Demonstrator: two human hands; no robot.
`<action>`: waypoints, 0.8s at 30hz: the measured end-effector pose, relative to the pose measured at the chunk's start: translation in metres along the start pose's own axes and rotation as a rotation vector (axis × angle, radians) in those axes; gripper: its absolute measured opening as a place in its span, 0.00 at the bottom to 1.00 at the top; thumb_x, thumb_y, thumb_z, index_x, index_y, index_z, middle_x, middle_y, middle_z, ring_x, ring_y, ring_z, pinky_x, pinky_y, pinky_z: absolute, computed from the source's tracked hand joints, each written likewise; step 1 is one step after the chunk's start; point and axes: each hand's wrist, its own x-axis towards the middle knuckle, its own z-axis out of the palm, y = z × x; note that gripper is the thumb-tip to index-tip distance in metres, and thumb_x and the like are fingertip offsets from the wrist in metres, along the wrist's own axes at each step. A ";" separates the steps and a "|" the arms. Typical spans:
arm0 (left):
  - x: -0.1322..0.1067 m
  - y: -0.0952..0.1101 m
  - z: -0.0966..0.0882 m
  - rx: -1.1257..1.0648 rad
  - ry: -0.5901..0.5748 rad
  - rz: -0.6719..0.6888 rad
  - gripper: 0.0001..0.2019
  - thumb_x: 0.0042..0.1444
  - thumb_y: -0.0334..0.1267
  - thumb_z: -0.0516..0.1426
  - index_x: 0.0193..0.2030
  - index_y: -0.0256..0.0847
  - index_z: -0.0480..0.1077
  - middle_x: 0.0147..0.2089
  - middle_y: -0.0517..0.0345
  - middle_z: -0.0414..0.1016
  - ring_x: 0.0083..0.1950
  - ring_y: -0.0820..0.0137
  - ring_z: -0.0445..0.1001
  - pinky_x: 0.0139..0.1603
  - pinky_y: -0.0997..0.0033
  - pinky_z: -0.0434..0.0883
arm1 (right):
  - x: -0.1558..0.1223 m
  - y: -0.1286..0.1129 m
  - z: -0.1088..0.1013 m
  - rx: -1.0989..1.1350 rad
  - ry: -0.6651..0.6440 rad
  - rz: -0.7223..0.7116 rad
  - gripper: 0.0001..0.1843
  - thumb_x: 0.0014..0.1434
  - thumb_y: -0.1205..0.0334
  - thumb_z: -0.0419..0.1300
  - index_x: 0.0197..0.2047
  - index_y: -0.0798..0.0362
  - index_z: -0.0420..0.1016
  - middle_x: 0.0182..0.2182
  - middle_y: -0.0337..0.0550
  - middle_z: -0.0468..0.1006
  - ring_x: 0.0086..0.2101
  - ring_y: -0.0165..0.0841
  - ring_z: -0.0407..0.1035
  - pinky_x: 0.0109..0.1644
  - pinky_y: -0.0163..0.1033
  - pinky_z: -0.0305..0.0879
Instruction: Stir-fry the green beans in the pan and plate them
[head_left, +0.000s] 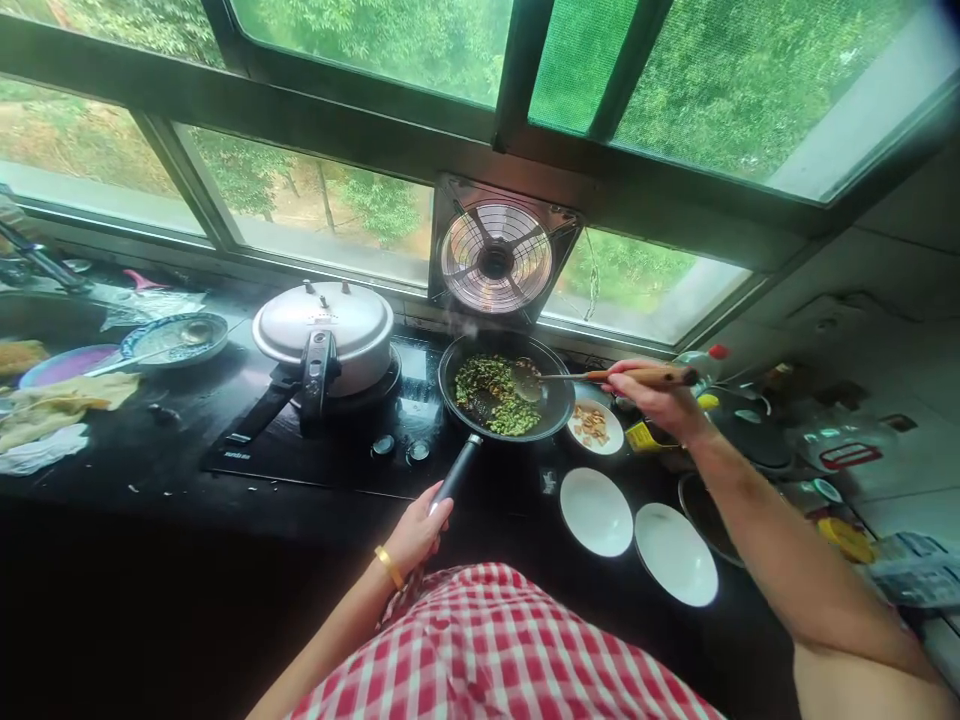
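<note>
My left hand [418, 530] is wrapped round the black handle of a frying pan [556, 425], which sits on the right burner. Chopped green food [484, 385] with brownish bits lies in the pan. In my right hand [664, 400] is the wooden handle of a spatula [527, 382]; its metal head rests among the food at the pan's right side. Just right of the pan stands a white bowl [577, 436] with light brown pieces in it. Two white bowls [596, 512] sit on the counter below that, side by side.
A pressure cooker [322, 322] stands on the left burner, its handle pointing toward me. An exhaust fan [496, 256] is set in the window behind the pan. Plates [214, 335] and cloths [67, 405] lie at left. Bottles and jars [847, 445] crowd the right wall.
</note>
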 end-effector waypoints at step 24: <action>0.005 -0.008 -0.002 -0.013 -0.013 0.017 0.32 0.59 0.49 0.54 0.66 0.32 0.54 0.27 0.65 0.63 0.14 0.83 0.57 0.13 0.82 0.52 | 0.048 0.022 -0.005 0.116 0.284 0.334 0.06 0.52 0.61 0.66 0.32 0.55 0.76 0.22 0.43 0.79 0.22 0.32 0.76 0.21 0.28 0.71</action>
